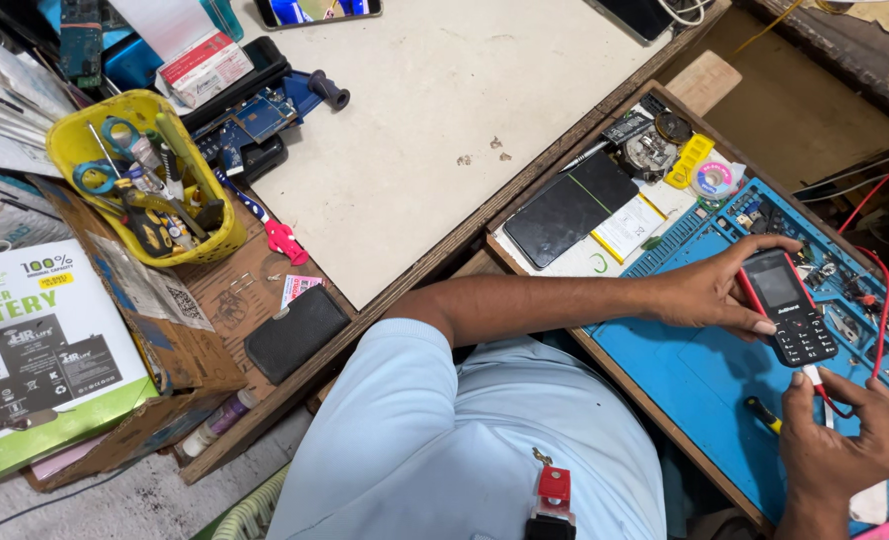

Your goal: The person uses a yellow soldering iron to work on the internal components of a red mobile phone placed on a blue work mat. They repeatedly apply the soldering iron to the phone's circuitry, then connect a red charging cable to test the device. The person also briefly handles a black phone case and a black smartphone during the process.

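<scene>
My left hand grips a small black keypad phone with a red edge, holding it over a blue work mat. Thumb and fingers close around the phone's top end, and its screen is dark. My right hand is just below the phone's lower end and pinches a red test probe whose red lead loops away toward the right. The probe tip sits at the phone's bottom edge. A yellow-handled tool lies on the mat beside my right hand.
Small parts fill the mat's far compartments. A black tablet, a solder spool and loose boards lie behind it. On the left stand a yellow basket of tools, a battery box, a black wallet and a white bench top.
</scene>
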